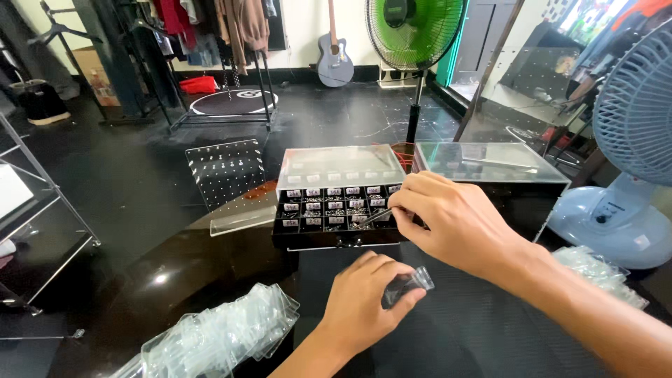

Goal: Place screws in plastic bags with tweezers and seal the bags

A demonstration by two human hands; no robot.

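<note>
Head view: my right hand (455, 220) is pinched around thin tweezers (376, 216), tips down in the black compartment box (336, 210) near the counter's far edge. My left hand (364, 304) is clenched on a small clear plastic bag (406, 285), held just above the counter (196, 273), close to me. The box sits with its clear lid (339, 166) raised behind it. A heap of clear bags (224, 336) lies at the near left edge, another heap (602, 274) by the blue fan (630, 147) on the right.
</note>
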